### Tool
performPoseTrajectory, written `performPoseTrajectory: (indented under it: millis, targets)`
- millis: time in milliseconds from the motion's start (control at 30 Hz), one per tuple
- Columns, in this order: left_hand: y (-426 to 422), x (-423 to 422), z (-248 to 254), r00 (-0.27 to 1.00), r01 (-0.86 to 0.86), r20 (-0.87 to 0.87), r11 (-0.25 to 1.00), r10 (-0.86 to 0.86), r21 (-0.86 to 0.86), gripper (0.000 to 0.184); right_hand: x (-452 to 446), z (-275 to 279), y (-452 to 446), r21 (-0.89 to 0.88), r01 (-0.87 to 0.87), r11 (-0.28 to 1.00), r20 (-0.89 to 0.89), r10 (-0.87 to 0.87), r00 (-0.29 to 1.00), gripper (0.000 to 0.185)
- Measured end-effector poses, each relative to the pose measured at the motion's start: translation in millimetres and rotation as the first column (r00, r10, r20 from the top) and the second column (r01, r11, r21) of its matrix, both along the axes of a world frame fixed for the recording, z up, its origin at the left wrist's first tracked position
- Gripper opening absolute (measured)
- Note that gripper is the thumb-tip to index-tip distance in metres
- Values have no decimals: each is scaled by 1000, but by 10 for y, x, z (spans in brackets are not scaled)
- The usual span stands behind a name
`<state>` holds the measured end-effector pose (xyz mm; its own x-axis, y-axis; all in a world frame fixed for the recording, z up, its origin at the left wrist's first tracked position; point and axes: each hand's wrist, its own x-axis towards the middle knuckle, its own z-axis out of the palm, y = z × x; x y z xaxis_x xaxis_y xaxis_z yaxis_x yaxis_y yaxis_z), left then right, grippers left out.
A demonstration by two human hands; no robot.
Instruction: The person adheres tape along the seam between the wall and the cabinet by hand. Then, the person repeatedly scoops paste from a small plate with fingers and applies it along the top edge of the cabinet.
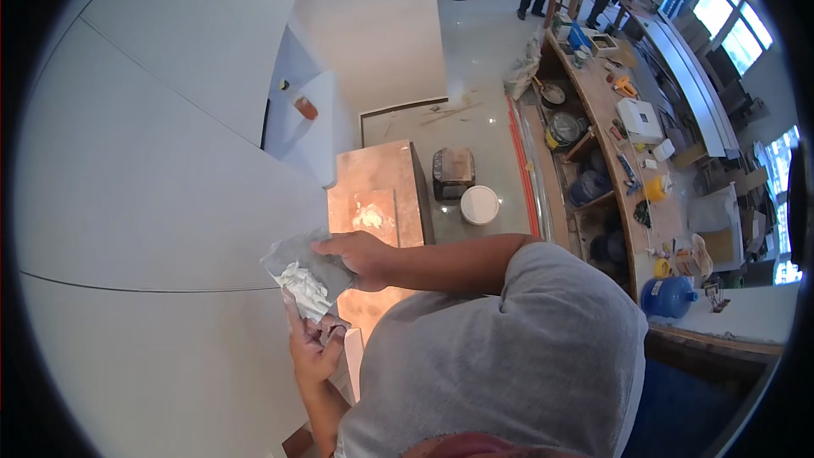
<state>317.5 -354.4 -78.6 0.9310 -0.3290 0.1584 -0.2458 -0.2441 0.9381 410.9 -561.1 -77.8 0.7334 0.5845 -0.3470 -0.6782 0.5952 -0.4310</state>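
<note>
A thin grey sheet-like thing (288, 248), whose exact kind I cannot make out, is held in front of the pale wall. My right hand (365, 260) grips its near side, thumb on top and fingers beneath. A thick lump of white paste (303, 290) lies on its lower part. Just below, my left hand (315, 350) closes at the lower end of the paste, one finger along its edge; a small greyish piece shows between thumb and fingers. Under my right forearm, a brown board (373, 201) on a wooden box (360, 168) carries a white pasty patch (369, 217).
A white lidded bucket (480, 205) and a dark stool (454, 171) stand on the floor. A long workbench (623, 203) holds tools and bottles, with buckets on its shelves. A bottle (306, 108) rests on a white ledge (314, 140). Several people work far off.
</note>
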Motion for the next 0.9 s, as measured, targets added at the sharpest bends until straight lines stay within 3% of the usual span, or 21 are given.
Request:
performPoseTrajectory:
  millis: [167, 367, 467, 767, 867, 900]
  targets:
    - [337, 38, -579, 997, 57, 46, 998, -56, -30, 96, -197, -390, 317, 47, 156, 987, -129, -149, 980, 30]
    - [984, 203, -1146, 970, 177, 171, 984, -170, -26, 94, -302, -832, 897, 57, 273, 960, -104, -266, 958, 30]
    - [1210, 290, -1146, 961, 242, 118, 967, -250, 77, 97, -337, -842, 1001, 75, 327, 942, -63, -322, 945, 30]
    - [1672, 669, -1385, 913, 340, 174, 923, -370, 180, 84, -384, -984, 1221, 23, 475, 880, -64, -473, 879, 31]
    - [1570, 661, -1360, 968, 250, 29, 934, -251, -255, 86, -408, -1011, 1279, 54, 511, 858, -75, -507, 859, 32]
    - [1524, 652, -1314, 964, 260, 18, 928, -264, -266, 87, -403, -1035, 1304, 55, 516, 855, -82, -512, 855, 32]
